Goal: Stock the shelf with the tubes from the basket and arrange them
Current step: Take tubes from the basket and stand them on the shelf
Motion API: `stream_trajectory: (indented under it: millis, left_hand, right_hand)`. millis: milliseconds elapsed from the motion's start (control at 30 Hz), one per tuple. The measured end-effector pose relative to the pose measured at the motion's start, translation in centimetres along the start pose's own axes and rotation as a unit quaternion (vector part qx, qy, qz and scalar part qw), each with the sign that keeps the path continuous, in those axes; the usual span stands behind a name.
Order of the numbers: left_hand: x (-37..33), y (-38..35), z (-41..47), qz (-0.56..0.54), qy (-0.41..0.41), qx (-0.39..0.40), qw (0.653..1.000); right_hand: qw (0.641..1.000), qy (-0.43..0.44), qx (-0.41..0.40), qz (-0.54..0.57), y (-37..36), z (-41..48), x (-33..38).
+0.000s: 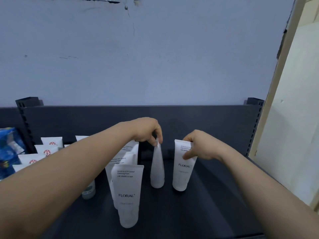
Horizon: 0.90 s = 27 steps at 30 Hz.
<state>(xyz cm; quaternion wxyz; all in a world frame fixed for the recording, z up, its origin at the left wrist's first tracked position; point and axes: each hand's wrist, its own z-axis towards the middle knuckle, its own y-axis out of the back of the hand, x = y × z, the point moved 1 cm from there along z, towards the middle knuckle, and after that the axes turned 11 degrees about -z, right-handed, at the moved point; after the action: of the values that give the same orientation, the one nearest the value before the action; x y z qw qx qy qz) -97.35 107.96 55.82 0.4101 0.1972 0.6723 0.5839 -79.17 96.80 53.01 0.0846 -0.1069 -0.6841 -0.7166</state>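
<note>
Pinching crimped top of narrow tube (157,168) with left hand (146,131). Gripping top of labelled tube (183,169) with right hand (198,147), thumb across front. Standing upright on shelf (215,195) below hands, just apart.

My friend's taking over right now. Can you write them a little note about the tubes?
Left hand pinches the top of the edge-on tube, standing on the shelf.
Right hand holds the top of the right tube, label forward, standing too.
Done: a row of FLORAL tubes stands at left.
Left to do: probably turn the edge-on tube label forward and line both up.
Basket not in view.
</note>
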Motion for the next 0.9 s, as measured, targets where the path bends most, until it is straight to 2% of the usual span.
stream_trajectory:
  millis: [233, 533, 700, 900]
  left_hand:
    - [0.2, -0.1, 0.6, 0.033, 0.01, -0.067, 0.997]
    - [1.5, 0.1, 0.9, -0.01, 0.041, -0.071, 0.997]
    - [2.1, 0.3, -0.3, 0.007, 0.05, -0.07, 0.996]
    - [1.5, 1.5, -3.5, 0.003, 0.035, -0.154, 0.987]
  right_hand:
    - [1.0, -0.006, -0.006, -0.001, 0.7, -0.9, -0.8]
    - [1.0, 0.008, -0.013, 0.018, -0.5, 0.5, 1.0]
    - [1.0, 0.023, -0.006, 0.009, -1.4, 1.9, 2.9]
    - [0.998, 0.049, -0.007, -0.041, -2.4, 3.2, 4.3]
